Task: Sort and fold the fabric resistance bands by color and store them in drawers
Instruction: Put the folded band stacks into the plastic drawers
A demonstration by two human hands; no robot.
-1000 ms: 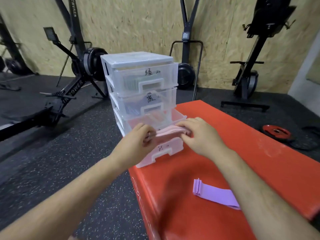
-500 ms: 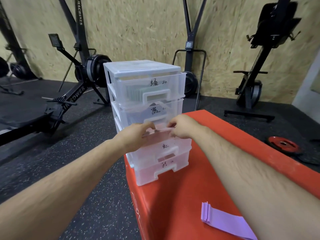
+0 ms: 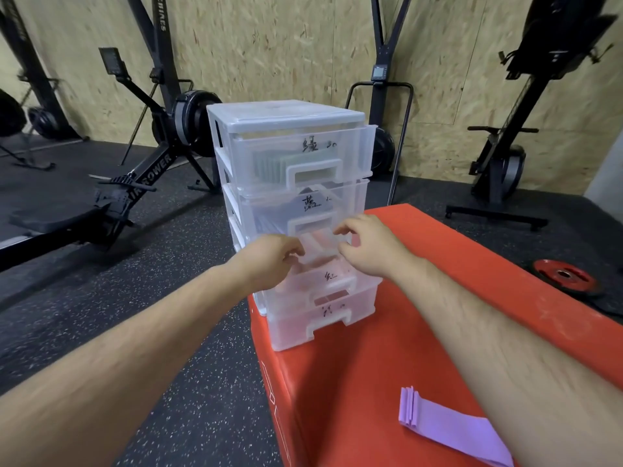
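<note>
A clear four-drawer plastic unit (image 3: 286,119) stands on the near-left corner of a red padded box (image 3: 387,358). Its top drawer (image 3: 350,146) holds green bands and the second drawer (image 3: 269,214) holds dark blue ones. The third drawer (image 3: 317,281) is pulled partly out, and the bottom drawer (image 3: 337,318) sticks out a little too. My left hand (image 3: 273,261) and my right hand (image 3: 367,251) pinch the two ends of a folded pale pink band (image 3: 320,246) over the third drawer's opening. A folded purple band (image 3: 448,429) lies on the box near my right forearm.
Black rubber gym floor surrounds the box. A rowing machine (image 3: 135,183) stands to the left, with ski-type trainers (image 3: 502,156) against the chipboard wall behind. A red weight plate (image 3: 566,276) lies on the floor to the right.
Both hands carried the pink band up and back, from above the far-pulled-out lower drawer to the third drawer's opening. The lower drawer now sits further in. The view moved closer.
</note>
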